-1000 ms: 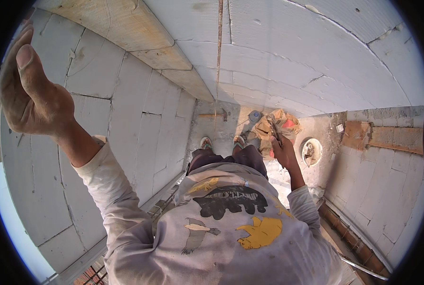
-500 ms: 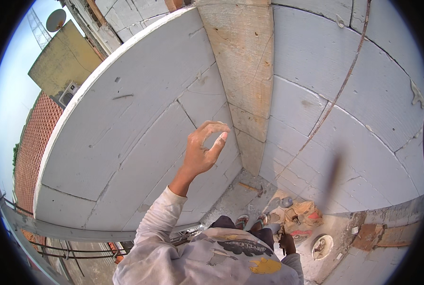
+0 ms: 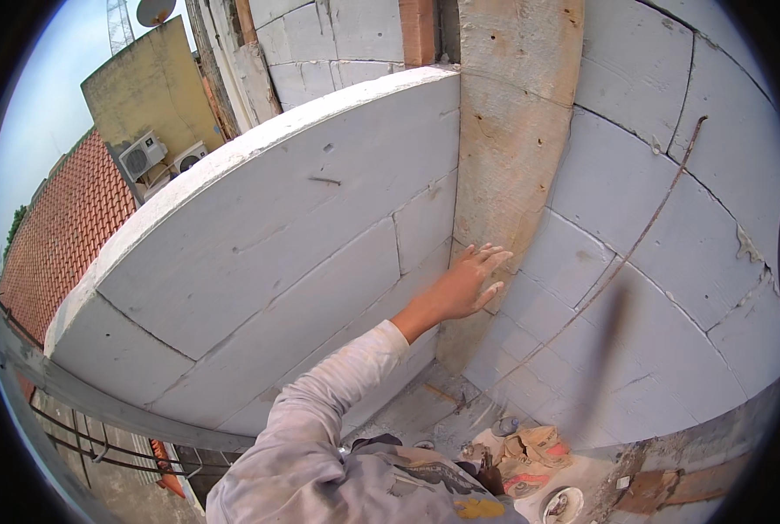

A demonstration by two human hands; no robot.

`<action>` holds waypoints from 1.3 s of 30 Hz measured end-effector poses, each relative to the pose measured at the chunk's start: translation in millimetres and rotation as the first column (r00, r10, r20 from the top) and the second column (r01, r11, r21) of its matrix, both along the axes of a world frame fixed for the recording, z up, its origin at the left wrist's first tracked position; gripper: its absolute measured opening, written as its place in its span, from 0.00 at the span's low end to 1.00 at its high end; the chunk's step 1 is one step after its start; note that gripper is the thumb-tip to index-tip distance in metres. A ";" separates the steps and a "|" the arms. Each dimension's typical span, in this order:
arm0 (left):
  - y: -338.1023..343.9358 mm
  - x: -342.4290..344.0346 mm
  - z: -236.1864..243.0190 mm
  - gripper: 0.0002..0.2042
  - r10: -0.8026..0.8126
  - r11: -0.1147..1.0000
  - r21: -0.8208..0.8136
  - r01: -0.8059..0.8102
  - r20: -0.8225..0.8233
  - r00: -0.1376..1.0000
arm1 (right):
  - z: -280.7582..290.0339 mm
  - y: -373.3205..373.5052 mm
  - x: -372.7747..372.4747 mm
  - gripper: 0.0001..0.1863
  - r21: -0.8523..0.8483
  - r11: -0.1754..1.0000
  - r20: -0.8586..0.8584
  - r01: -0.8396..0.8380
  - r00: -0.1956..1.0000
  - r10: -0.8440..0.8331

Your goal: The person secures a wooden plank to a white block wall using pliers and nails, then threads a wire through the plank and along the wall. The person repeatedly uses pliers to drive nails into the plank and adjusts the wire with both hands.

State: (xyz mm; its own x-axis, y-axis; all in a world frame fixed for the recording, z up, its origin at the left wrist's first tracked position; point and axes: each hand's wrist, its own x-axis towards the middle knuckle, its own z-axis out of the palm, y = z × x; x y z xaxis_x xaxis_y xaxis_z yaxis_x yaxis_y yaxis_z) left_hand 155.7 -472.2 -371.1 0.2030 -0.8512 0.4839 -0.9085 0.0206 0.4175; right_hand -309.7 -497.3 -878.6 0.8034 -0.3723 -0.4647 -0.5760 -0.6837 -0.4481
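My left hand (image 3: 470, 284) is stretched out ahead with its fingers spread and a whitish dusting on the fingertips. It holds nothing. Behind it rises a stained concrete column (image 3: 517, 131) in the wall corner; whether the hand touches it I cannot tell. To the left stands a low wall of pale grey blocks (image 3: 294, 236) with a white top edge. A thin rusty rod (image 3: 643, 234) slants across the block wall on the right (image 3: 621, 188). My right hand (image 3: 492, 479) is low beside my body, dark and mostly hidden by my shirt, so its fingers do not show.
On the floor below lie crumpled brown bags (image 3: 538, 445), a white bucket (image 3: 563, 505) and a long-handled tool (image 3: 442, 395). Bent steel bars (image 3: 119, 454) run outside the low wall at lower left. A blurred dark streak (image 3: 608, 349) hangs close in front at right.
My left hand has moved right, toward the column, and its curled fingers have spread. The view has shifted, so the low wall's top shows more. The right hand has become less visible.
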 end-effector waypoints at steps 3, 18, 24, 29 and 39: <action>10.0 -15.6 5.5 0.24 0.026 0.995 -0.102 -0.023 0.030 0.999 | -16.0 -10.2 -2.3 0.15 -0.030 0.984 0.046 -0.178 0.983 0.179; 54.7 69.2 262.0 0.10 0.612 0.736 -0.279 -0.616 0.664 0.430 | -18.5 -114.9 100.6 0.12 -0.060 0.984 0.005 -0.170 0.985 0.171; 52.8 63.1 273.0 0.09 0.599 0.731 -0.229 -0.642 0.666 0.445 | -40.0 -133.3 83.2 0.10 -0.149 0.988 0.391 0.033 0.920 0.028; 36.8 71.9 273.9 0.10 0.560 0.765 -0.255 -0.592 0.717 0.415 | 8.7 -141.9 96.8 0.13 -0.132 0.986 0.397 -0.106 0.905 0.151; 36.5 64.6 251.1 0.11 0.530 0.767 -0.193 -0.612 0.729 0.434 | 534.7 -126.6 352.5 0.26 0.568 0.818 0.809 -0.093 0.249 -0.533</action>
